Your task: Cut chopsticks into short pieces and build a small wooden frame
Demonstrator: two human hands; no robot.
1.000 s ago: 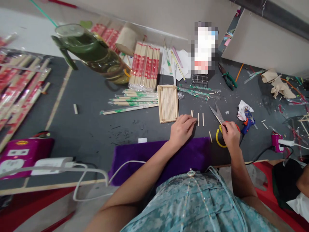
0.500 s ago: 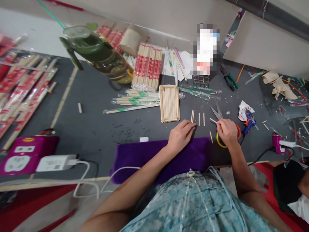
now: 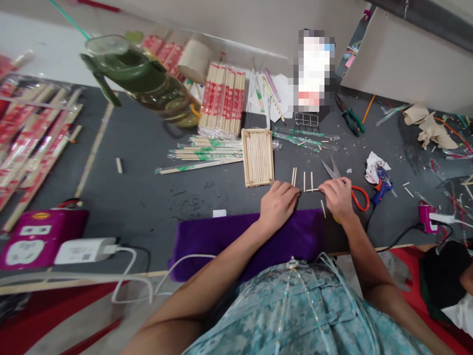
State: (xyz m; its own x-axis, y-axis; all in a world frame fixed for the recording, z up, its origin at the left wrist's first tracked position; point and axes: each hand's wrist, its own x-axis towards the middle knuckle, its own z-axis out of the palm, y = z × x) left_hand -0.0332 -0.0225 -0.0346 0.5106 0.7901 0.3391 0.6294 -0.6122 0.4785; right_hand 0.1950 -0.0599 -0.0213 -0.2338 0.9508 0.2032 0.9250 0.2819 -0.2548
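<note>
"Why does the right hand (image 3: 338, 197) pinch that short stick (image 3: 313, 190) by one end?"

"Likely to leave its length free; thumb and fingers close on it just above the table (image 3: 207, 192), its long axis crosswise, free end towards the left hand (image 3: 279, 204)."

"And the left hand?"

"Fingers bunched, nearly together; whether they grip anything, I can't tell; beyond lie loose cut sticks (image 3: 304, 181), running front to back, perhaps spaced for sorting; the stick panel (image 3: 257, 158) lies just past that hand, lengthwise front to back too."
</note>
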